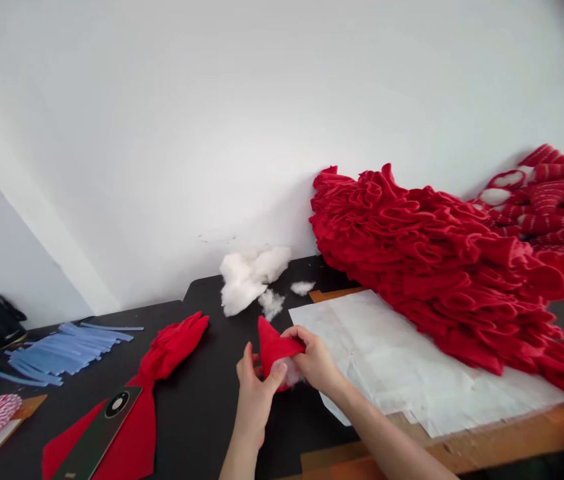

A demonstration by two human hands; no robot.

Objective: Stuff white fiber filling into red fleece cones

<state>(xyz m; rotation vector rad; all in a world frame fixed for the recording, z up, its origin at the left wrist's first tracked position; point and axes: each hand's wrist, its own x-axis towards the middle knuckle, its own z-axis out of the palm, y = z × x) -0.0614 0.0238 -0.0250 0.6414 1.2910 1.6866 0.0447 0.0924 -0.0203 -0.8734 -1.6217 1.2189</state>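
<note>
Nearest the camera, two bare forearms (387,430) reach in from five and six o'clock toward a red cloth cone (273,345) held just above the dark surface (197,407). Left hand (256,395) is half curled around the cone's near side, thumb on its opening, where white stuffing (293,375) shows. Right hand (316,360) is nearly closed, pinching the cone's right edge. From the cone, a fluffy white clump (245,283) lies at eleven o'clock, white sheets (362,340) at three, a heaped red cloth pile (427,260) at two, blue strips (69,350) at nine, and a phone (99,433) on red fabric (145,420) at eight.
</note>
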